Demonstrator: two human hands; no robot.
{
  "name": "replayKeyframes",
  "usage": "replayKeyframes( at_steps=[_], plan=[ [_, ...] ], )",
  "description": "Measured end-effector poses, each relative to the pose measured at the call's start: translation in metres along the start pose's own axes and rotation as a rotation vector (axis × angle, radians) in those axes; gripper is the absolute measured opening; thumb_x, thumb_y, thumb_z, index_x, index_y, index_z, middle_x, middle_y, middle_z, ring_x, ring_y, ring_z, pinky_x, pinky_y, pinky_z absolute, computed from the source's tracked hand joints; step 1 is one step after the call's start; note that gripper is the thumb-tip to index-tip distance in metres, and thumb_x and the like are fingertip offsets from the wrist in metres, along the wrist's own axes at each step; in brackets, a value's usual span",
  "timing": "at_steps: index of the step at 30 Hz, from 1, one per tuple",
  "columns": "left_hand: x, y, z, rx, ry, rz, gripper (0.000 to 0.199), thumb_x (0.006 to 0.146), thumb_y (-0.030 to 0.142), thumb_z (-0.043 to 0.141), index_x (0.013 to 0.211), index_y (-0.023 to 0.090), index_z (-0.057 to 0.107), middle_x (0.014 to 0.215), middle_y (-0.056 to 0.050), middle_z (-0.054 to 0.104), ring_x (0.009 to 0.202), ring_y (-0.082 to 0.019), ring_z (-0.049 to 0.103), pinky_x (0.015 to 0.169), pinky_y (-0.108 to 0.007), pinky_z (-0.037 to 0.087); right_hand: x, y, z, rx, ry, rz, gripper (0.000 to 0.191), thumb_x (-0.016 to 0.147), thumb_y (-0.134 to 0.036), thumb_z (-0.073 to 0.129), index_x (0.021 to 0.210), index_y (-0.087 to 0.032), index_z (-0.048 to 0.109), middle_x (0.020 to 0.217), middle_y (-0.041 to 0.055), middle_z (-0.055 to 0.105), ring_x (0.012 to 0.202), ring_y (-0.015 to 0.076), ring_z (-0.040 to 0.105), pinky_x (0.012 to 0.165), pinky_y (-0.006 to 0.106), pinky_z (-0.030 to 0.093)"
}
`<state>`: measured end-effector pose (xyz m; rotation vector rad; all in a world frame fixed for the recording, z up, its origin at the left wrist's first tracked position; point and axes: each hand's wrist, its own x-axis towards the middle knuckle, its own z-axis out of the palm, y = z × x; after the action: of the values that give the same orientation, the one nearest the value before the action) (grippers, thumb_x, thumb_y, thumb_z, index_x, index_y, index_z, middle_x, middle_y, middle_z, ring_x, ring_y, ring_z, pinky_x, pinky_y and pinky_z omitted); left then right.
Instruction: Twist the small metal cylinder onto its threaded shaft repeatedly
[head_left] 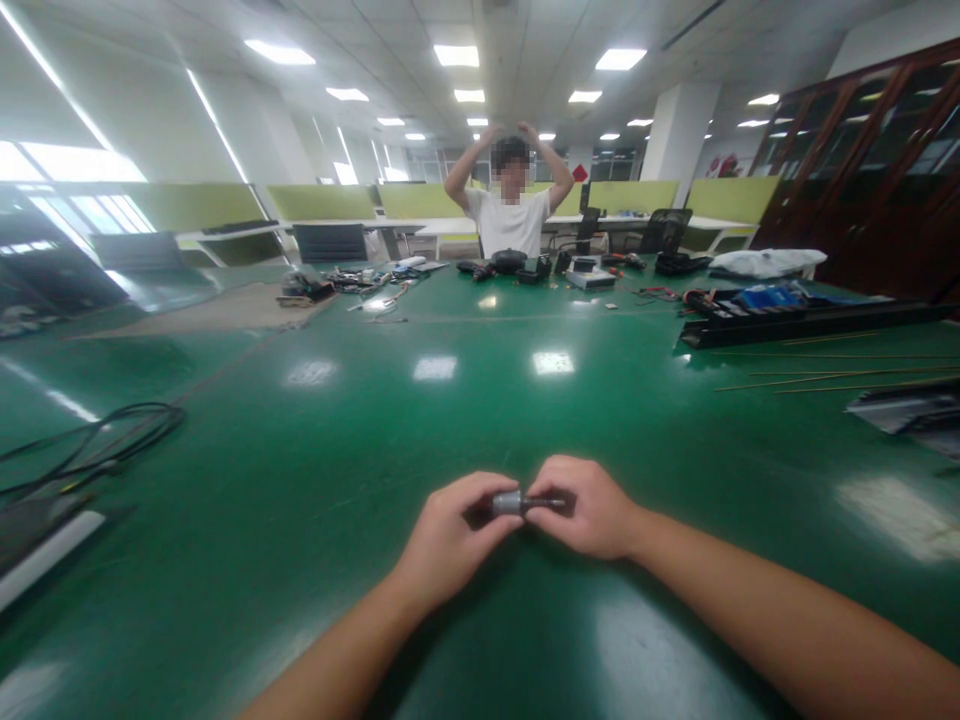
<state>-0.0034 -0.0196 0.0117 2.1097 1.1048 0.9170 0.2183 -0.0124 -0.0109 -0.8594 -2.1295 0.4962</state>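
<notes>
Just above the green tabletop, my left hand grips a small silver-grey cylinder between thumb and fingers. A thin dark shaft sticks out of the cylinder's right end; it looks like a small motor, though the exact kind is too small to tell. My right hand is closed around that shaft, thumb and forefinger pinching it close to the cylinder. The two hands almost meet, and the fingers hide part of the piece.
Black cables lie coiled at the left. To the right are a long black channel, thin rods and a grey metal part. Tools and electronics line the far edge, where a person in a white shirt has both arms raised.
</notes>
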Motion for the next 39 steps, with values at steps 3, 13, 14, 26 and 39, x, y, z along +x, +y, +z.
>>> replayKeyframes(
  at_steps=[3, 13, 14, 26, 39],
  plan=[
    [-0.0002, -0.0001, -0.0003, -0.009, 0.008, 0.000, 0.021, 0.081, 0.024, 0.072, 0.102, 0.024, 0.071, 0.101, -0.001, 0.072, 0.092, -0.017, 0.066, 0.083, -0.027, 0.050, -0.0001, 0.0009, -0.0004, 0.005, 0.002, 0.007, 0.007, 0.081, -0.022, 0.071, 0.087, -0.019, 0.068, 0.081, 0.0038, 0.068, 0.076, 0.0178, 0.061, 0.073, 0.030, 0.047],
    [-0.0002, -0.0007, -0.0001, -0.008, 0.028, 0.015, 0.021, 0.081, 0.024, 0.073, 0.102, 0.025, 0.071, 0.101, 0.000, 0.072, 0.092, -0.016, 0.066, 0.083, -0.026, 0.050, 0.0004, -0.0001, -0.0021, 0.008, 0.009, 0.004, 0.006, 0.081, -0.020, 0.071, 0.086, -0.019, 0.068, 0.081, 0.0038, 0.068, 0.076, 0.0182, 0.061, 0.073, 0.030, 0.047],
    [0.0001, -0.0007, -0.0002, -0.007, 0.029, 0.020, 0.021, 0.081, 0.024, 0.073, 0.102, 0.025, 0.071, 0.101, 0.000, 0.072, 0.092, -0.017, 0.066, 0.083, -0.026, 0.051, 0.0003, 0.0000, -0.0020, 0.007, 0.009, 0.005, 0.006, 0.081, -0.020, 0.071, 0.086, -0.019, 0.068, 0.081, 0.0039, 0.068, 0.076, 0.0182, 0.061, 0.073, 0.030, 0.047],
    [-0.0010, -0.0030, 0.0003, 0.004, 0.036, 0.034, 0.022, 0.081, 0.024, 0.073, 0.103, 0.025, 0.071, 0.102, 0.000, 0.073, 0.093, -0.016, 0.066, 0.084, -0.026, 0.051, 0.0001, 0.0015, -0.0019, 0.015, 0.007, 0.020, 0.009, 0.079, -0.022, 0.074, 0.085, -0.019, 0.069, 0.081, 0.0035, 0.068, 0.075, 0.0176, 0.062, 0.072, 0.030, 0.047],
    [0.0001, -0.0026, -0.0018, 0.016, 0.053, 0.036, 0.022, 0.081, 0.024, 0.074, 0.102, 0.025, 0.071, 0.102, 0.000, 0.073, 0.094, -0.017, 0.067, 0.085, -0.026, 0.052, 0.0001, 0.0018, -0.0030, -0.021, 0.034, 0.045, 0.008, 0.080, -0.025, 0.073, 0.083, -0.019, 0.069, 0.079, 0.0035, 0.068, 0.073, 0.0174, 0.061, 0.071, 0.029, 0.047]
  ],
)
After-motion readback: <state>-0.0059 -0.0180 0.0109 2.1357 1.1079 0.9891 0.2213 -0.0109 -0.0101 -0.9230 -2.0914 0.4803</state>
